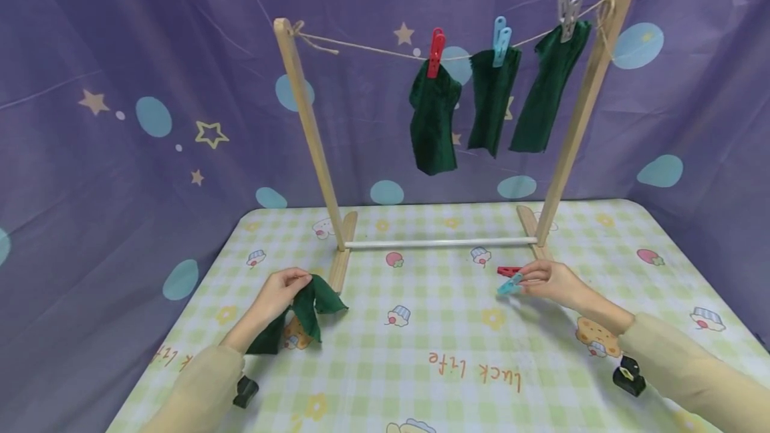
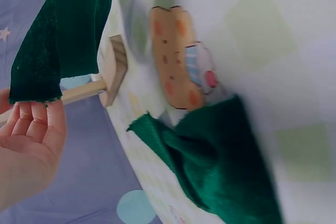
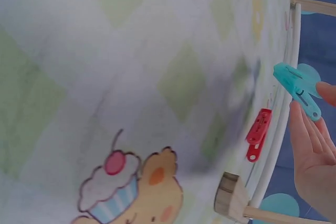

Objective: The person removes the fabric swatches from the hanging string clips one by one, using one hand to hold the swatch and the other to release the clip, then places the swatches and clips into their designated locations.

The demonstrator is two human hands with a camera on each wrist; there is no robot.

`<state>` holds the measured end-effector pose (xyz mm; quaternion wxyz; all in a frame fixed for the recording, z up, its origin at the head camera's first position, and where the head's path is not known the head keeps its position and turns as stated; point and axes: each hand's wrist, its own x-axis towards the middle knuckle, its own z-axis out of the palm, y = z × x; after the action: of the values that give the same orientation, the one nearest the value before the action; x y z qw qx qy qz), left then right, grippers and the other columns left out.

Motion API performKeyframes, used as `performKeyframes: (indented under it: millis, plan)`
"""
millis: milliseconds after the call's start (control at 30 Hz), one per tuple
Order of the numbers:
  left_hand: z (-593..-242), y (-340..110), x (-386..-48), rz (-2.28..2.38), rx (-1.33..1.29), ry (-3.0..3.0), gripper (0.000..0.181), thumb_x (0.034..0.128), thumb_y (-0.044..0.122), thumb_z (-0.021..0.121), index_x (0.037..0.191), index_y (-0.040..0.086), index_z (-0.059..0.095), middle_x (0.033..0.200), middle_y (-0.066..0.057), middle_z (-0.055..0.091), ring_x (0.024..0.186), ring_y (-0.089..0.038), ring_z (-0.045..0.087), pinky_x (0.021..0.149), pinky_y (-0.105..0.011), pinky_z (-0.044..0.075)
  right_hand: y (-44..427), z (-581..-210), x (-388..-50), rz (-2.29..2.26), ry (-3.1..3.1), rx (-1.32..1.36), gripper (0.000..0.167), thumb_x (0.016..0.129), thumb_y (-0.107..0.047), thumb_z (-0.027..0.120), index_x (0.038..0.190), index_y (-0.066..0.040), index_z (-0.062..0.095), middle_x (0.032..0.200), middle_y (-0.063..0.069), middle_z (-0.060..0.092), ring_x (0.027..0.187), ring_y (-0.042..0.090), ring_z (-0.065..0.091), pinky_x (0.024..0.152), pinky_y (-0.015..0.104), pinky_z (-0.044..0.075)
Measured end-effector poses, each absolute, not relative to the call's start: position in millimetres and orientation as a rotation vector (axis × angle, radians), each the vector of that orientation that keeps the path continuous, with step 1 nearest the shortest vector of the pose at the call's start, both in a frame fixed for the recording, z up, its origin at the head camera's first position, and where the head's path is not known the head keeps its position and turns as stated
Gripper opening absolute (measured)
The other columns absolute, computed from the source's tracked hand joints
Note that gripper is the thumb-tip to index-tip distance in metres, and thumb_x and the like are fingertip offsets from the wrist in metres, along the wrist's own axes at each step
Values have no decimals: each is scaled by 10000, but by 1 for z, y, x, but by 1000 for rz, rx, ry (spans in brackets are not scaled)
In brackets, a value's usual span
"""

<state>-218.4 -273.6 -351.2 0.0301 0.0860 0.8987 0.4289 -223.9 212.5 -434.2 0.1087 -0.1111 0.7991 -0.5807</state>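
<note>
My left hand [image 1: 283, 295] pinches the edge of a dark green cloth [image 1: 307, 309], lifted a little over the table at the rack's left foot. Another green cloth [image 2: 226, 161] lies on the tabletop beneath that wrist. Between thumb and fingers, my right hand [image 1: 550, 280] holds a light blue clothespin [image 3: 296, 88] by its handle end. Just behind it a red clothespin [image 3: 259, 134] rests on the table. On the string hang three green cloths: one under a red clothespin [image 1: 436, 53], one under a blue clothespin [image 1: 501, 42], one under a grey clothespin [image 1: 568, 15].
A wooden rack with a left post [image 1: 309, 132], a right post [image 1: 585, 112] and a white crossbar [image 1: 439, 244] stands at the table's far side. String [image 1: 367, 47] spans the post tops. A patterned cloth [image 1: 451, 313] covers the table; a purple curtain [image 1: 198, 39] hangs behind.
</note>
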Motion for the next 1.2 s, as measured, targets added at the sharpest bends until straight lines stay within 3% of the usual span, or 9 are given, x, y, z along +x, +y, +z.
performKeyframes:
  millis: [233,433,800,1200]
  plan:
    - [-377,-291,-223,1227,182,2833,250,908,156,504,998,-53,609,719,-58,590,560,-72,447,538,-226,410,214,-443,-224,-1715,2371,-303,413,788,-28,621,1104,175,450,1020,278,587,795,33,608,711,214,498]
    - [-384,-300,-218,1241,120,2787,240,912,146,492,967,-58,606,568,-5,458,481,-100,410,474,-247,397,216,-449,-222,-1697,2389,-345,420,804,-38,608,1126,177,445,1050,307,561,825,19,600,721,218,498]
    - [-398,-314,-211,1253,73,2746,201,906,103,485,950,-62,592,504,-4,442,438,-110,432,437,-252,423,217,-457,-218,-1663,2417,-346,399,808,-37,612,1103,185,462,1017,293,583,818,43,611,688,207,500]
    - [-408,-316,-205,1269,68,2714,192,887,42,486,956,-114,573,538,-28,489,403,-146,483,402,-283,462,217,-465,-211,-1618,2477,-369,392,802,-38,626,1095,176,478,997,277,595,881,261,618,694,225,507]
